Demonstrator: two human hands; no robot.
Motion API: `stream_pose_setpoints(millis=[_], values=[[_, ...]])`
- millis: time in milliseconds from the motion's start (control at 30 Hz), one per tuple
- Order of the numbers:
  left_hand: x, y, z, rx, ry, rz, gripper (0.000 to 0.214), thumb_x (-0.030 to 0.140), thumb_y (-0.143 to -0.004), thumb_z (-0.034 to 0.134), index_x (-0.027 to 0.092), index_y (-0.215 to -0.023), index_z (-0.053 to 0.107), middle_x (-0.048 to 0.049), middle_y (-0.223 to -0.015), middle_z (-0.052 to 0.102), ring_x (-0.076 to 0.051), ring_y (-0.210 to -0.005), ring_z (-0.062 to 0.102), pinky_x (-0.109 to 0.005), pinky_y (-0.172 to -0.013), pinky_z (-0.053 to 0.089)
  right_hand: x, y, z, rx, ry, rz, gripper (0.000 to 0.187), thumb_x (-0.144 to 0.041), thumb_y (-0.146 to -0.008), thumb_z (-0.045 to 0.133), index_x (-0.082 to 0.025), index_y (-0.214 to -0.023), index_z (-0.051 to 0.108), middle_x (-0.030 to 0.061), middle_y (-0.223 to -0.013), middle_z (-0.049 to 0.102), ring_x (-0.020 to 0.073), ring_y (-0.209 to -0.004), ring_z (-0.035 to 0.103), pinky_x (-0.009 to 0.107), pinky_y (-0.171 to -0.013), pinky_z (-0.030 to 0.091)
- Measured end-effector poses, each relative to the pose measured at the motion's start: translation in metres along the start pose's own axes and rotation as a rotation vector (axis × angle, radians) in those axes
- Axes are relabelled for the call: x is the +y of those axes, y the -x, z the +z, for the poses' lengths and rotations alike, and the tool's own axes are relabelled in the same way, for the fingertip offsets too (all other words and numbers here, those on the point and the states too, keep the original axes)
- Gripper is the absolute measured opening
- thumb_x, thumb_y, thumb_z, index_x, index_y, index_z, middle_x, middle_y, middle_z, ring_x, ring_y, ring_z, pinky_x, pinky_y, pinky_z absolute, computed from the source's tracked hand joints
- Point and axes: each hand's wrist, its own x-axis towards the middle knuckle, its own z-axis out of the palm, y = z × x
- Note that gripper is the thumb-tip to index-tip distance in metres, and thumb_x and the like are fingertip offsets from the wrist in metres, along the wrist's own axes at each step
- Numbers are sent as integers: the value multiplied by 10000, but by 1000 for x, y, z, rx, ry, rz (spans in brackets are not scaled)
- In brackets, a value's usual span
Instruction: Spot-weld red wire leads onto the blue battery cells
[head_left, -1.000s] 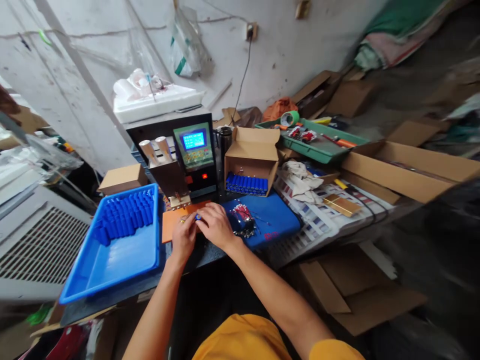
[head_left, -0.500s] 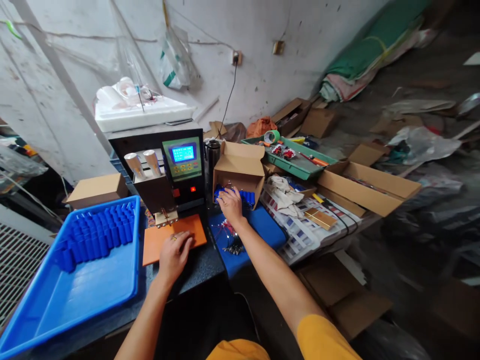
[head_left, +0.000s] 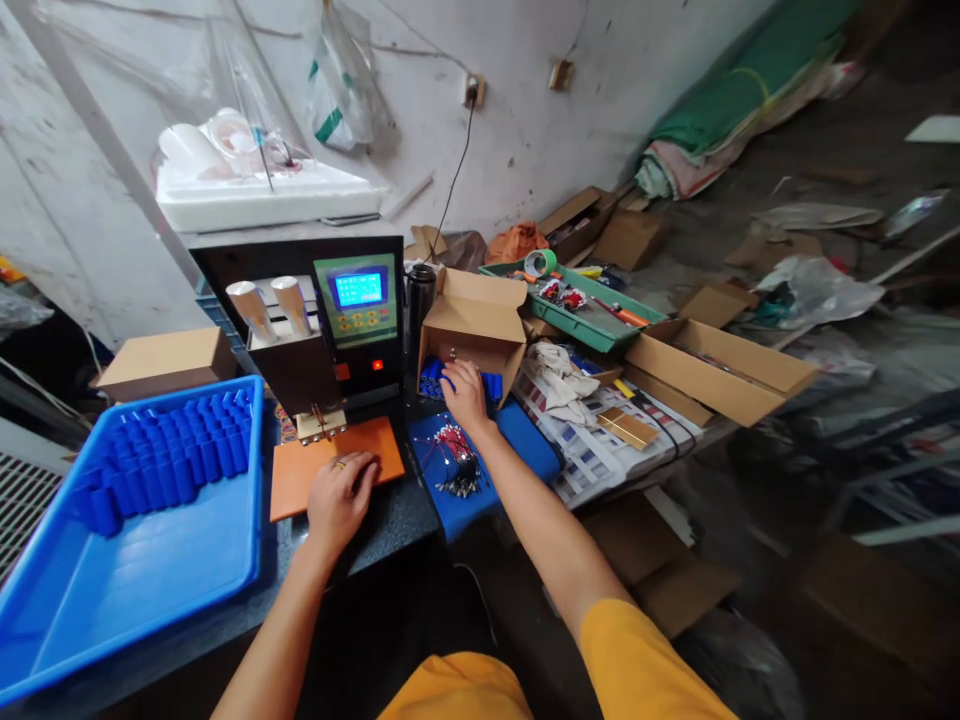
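Note:
My right hand point(head_left: 465, 393) reaches into the open cardboard box point(head_left: 474, 320) lying on its side, its fingers curled over the blue cylindrical cells point(head_left: 433, 380) inside. Whether it grips one I cannot make out. My left hand point(head_left: 339, 499) rests on the orange plate point(head_left: 296, 474) under the welder head point(head_left: 300, 375), fingers loosely curled, a ring on one finger. A bundle of red and black wires point(head_left: 454, 462) lies on the blue pad point(head_left: 525, 442) between my arms.
A blue tray point(head_left: 142, 565) with several blue cells stands at the left. The machine's lit screen point(head_left: 358, 290) sits behind the plate. A green tray point(head_left: 592, 325) of tools, long cardboard boxes point(head_left: 720, 370), a black flask point(head_left: 420, 300) and rags crowd the right.
My right hand left the plate and reached into the cardboard box of cells. My left hand stayed on the orange plate. My view shifted slightly left.

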Motion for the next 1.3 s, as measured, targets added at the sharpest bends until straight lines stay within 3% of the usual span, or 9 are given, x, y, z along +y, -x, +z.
stream_pose_setpoints(millis=[100,200,300,467,567,700,900,1033,1300], values=[[1,0,-2,1,19,-26,162,310,-937,570,202,-986,681,-48,-925,758,-199,-839,691,-323,-768,519,0,19,-17,-33,-48,160,248,-190,-908,525,-191,-1028,742,105,-1083,719,242,-1044,641,409,-981,495],[2,0,-2,7,15,-55,179,330,-932,572,201,-974,688,-48,-917,760,-200,-836,690,-325,-769,517,-4,33,-29,-212,-64,320,191,-176,-870,577,-186,-946,752,79,-960,731,212,-854,667,352,-857,526],[3,-1,-1,4,18,-86,195,348,-927,570,206,-965,698,-50,-913,760,-203,-840,691,-327,-772,517,-18,38,-31,-365,-37,238,136,-163,-850,619,-190,-851,753,68,-914,718,210,-893,648,348,-898,493],[3,-1,-2,-10,37,-137,214,364,-922,564,208,-958,706,-59,-911,754,-204,-840,691,-329,-779,522,-55,41,-16,-574,110,39,56,-164,-811,704,-163,-797,758,135,-1196,657,277,-1192,532,408,-1022,425],[3,0,-2,-21,42,-146,227,363,-930,544,207,-961,706,-65,-919,752,-205,-847,689,-330,-780,522,-68,45,-6,-632,199,3,69,-136,-807,700,-150,-800,767,163,-1218,651,308,-1273,468,477,-1108,340],[2,-1,-2,-25,39,-146,233,371,-926,550,205,-960,709,-70,-935,756,-210,-858,689,-336,-782,524,-65,47,1,-559,102,18,134,-87,-791,667,-171,-724,747,135,-1113,700,291,-1222,518,500,-1122,313],[4,-2,-4,-22,60,-176,233,369,-923,544,213,-938,715,-67,-930,757,-209,-847,689,-335,-781,529,-48,40,-3,-275,-494,408,101,-237,-772,689,-187,-687,712,86,-1023,738,253,-1020,660,424,-989,451],[5,-2,-4,-20,89,-208,238,377,-908,556,206,-947,715,-67,-907,753,-211,-843,690,-337,-783,534,-43,41,-11,-99,-807,544,246,-435,-716,737,-193,-742,707,70,-974,748,246,-976,669,410,-959,471],[8,-2,-3,27,206,-352,307,442,-882,554,191,-955,716,-76,-886,744,-204,-781,693,-343,-740,555,-56,38,-17,82,-853,575,370,-555,-725,679,-188,-762,648,49,-844,719,210,-884,641,350,-883,485]])
